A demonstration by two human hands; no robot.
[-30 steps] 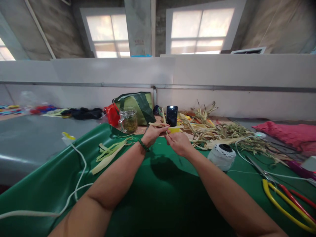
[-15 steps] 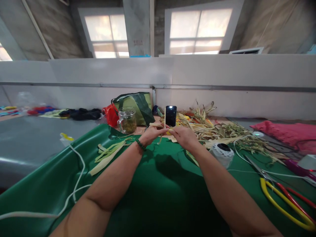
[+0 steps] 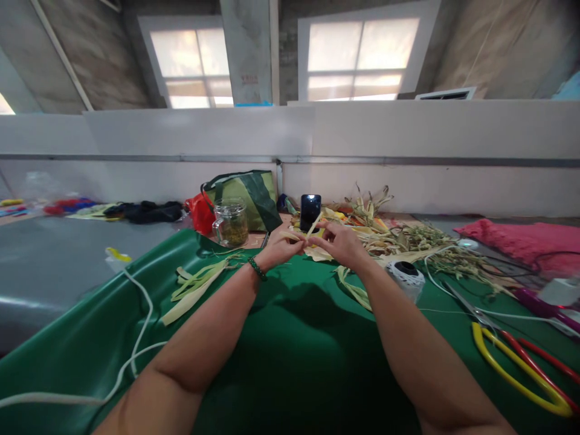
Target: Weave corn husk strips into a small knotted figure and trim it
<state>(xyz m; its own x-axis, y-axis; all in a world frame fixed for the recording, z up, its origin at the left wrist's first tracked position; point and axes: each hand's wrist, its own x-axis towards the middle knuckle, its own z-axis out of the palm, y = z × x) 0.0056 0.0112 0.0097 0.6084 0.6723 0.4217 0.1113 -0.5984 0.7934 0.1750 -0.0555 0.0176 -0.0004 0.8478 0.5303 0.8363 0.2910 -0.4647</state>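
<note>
Two hands meet above the green surface [image 3: 290,344], just in front of the phone [image 3: 310,211]. The left hand [image 3: 281,249] and the right hand [image 3: 343,244] both pinch a thin leaf strip [image 3: 314,224], fingers [image 3: 296,240] pressed tight on it. Only a small bit looks folded, and the long ends poke out loose. Half a second ago the strip stood straight up; now it leans to the right

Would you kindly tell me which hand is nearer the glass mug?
Left. The left hand is just right of the glass mug; the right hand lies farther right, beyond it. Both pinch a husk strip.
</note>
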